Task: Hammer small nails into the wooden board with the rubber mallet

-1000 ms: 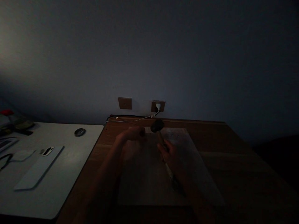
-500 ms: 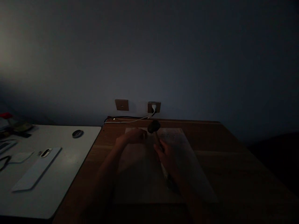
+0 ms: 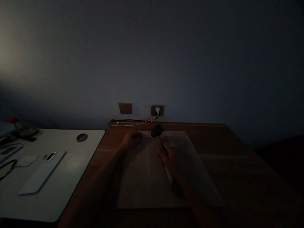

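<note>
My right hand (image 3: 169,156) is wrapped around the handle of a mallet (image 3: 157,130) with a dark, rounded head. The head is over the far part of a pale flat board (image 3: 140,183), and the handle runs back toward me under my forearm. Some tiny light specks, too small to name, lie on the board just left of the mallet head. At the board's far left corner is my left hand (image 3: 131,139), its fingers curled closed. Whatever they may hold is hidden in the dim light.
The board lies on a brown wooden table (image 3: 225,171). Against the wall are two socket plates, one with a white plug (image 3: 157,110) and cables. On the white table (image 3: 71,171) at left are a roll of tape (image 3: 82,137), a long pale box-like object (image 3: 42,177) and cables.
My left hand has moved left, away from the mallet head, toward the board's corner. My right hand keeps hold of the mallet nearly in place. The view has shifted slightly.
</note>
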Demonstrator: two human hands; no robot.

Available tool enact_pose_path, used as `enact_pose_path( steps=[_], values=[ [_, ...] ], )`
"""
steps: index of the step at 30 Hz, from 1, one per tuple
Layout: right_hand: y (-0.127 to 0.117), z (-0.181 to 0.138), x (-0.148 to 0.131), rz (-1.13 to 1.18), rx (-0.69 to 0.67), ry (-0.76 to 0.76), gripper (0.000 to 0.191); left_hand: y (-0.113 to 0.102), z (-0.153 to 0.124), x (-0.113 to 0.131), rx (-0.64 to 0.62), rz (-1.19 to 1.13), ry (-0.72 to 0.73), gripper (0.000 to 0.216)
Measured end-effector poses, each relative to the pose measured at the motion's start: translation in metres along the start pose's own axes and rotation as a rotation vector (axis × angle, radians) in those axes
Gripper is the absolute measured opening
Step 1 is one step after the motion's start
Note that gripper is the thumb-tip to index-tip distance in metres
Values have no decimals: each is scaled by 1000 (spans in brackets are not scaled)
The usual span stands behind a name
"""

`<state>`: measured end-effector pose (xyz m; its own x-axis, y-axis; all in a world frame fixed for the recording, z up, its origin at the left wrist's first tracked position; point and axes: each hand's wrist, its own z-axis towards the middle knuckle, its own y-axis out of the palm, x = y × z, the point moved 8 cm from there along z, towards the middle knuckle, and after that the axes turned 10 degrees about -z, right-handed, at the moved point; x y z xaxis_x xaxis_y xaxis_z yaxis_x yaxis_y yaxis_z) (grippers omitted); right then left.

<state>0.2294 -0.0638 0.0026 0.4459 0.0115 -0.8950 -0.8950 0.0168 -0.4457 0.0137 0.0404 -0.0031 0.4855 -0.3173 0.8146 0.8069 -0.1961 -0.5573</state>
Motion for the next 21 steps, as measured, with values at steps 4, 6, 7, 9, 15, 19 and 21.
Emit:
enact_pose_path(
  steps=[4,6,7,9,15,19,21],
  values=[
    [3,0,2,-14,-16,-8,34,0,0,0,5,-33,10,23],
    [4,0,3,-25,-18,-5,34,0,0,0,-2,-41,3,23],
    [4,0,4,-30,-21,-5,35,-1,0,-1,-2,-45,-2,23],
    [5,0,3,-35,-25,-10,35,-2,-1,-2,8,-55,-7,23],
    [7,0,1,-35,-40,-11,35,-2,0,-2,16,-90,56,23],
    [8,0,0,-9,-58,9,36,0,0,-1,16,-89,92,23],
    [8,-1,-1,-10,-56,4,35,2,0,-1,17,-72,96,23]
  ],
)
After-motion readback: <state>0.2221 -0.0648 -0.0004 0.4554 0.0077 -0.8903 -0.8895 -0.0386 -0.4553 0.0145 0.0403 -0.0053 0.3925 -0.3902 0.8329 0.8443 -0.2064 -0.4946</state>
